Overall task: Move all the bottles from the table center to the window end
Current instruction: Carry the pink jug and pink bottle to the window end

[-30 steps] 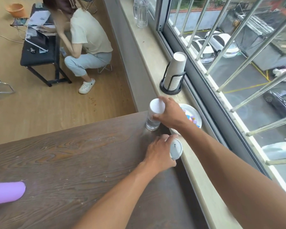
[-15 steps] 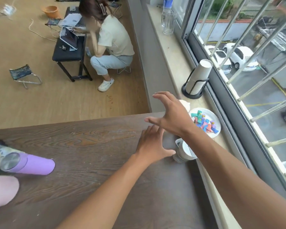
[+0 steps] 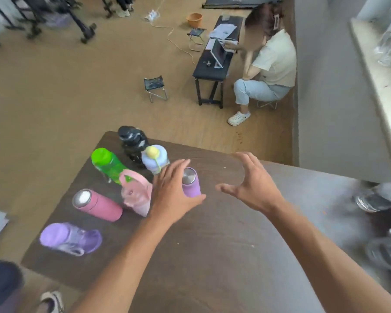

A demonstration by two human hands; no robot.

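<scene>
the left hand [image 3: 171,195] sits in the middle of the frame, fingers spread and curled beside a lilac flask [image 3: 190,185] with a steel cap. the thumb passes under the flask's lower end and the fingers run up its left side, but the hand is not yet clamped on it. the right hand [image 3: 252,188] hovers just right of centre, wide open with the fingers fanned, holding nothing and apart from the flask.

left of the flask, on the dark wooden table [image 3: 212,256], stand the other bottles: a pink handled bottle [image 3: 137,195] just beside the left hand, a pale blue bottle with a yellow top [image 3: 154,158] above it, a green bottle [image 3: 107,164], a black bottle [image 3: 132,141] at the table's upper edge, a pink steel-capped flask [image 3: 95,205] and a purple bottle [image 3: 69,238] at lower left.

at the right edge of the frame, blurred bottles [image 3: 377,197] stand at the window end of the table. a seated person [image 3: 266,71] works at a black bench [image 3: 212,62] in the upper right.
</scene>
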